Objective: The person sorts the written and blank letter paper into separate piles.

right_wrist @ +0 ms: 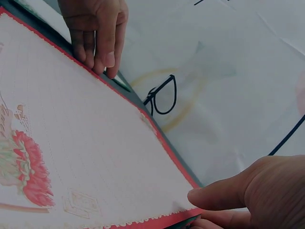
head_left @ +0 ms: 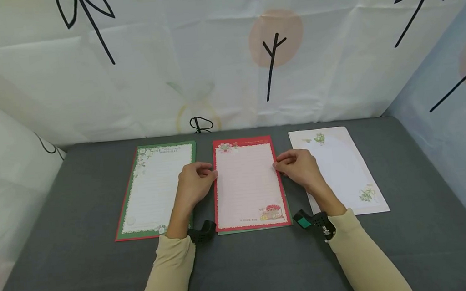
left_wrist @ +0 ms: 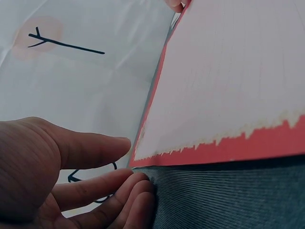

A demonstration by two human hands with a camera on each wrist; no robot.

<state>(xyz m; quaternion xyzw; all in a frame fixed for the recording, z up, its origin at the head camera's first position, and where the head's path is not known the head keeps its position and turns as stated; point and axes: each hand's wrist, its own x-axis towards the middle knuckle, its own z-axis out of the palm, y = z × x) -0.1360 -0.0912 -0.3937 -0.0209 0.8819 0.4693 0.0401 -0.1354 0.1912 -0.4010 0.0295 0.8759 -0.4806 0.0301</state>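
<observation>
A red-bordered sheet of lined paper (head_left: 244, 185) lies in the middle of the table, with a green edge showing beneath it. My left hand (head_left: 195, 182) is at its left edge. In the left wrist view the thumb (left_wrist: 116, 148) and fingers (left_wrist: 136, 186) stand apart right beside the red border. On the opposite side my right hand (head_left: 299, 167) pinches the sheet's right edge. The right wrist view has the thumb (right_wrist: 209, 193) on top of the border and fingers below it.
Left of the middle sheet lies a green-bordered lined sheet (head_left: 158, 183), with red showing along its edge. A white sheet with printed green leaves (head_left: 342, 173) lies at the right, partly under my right forearm. Dark grey cloth (head_left: 251, 267) covers the table; printed fabric hangs behind (head_left: 216, 37).
</observation>
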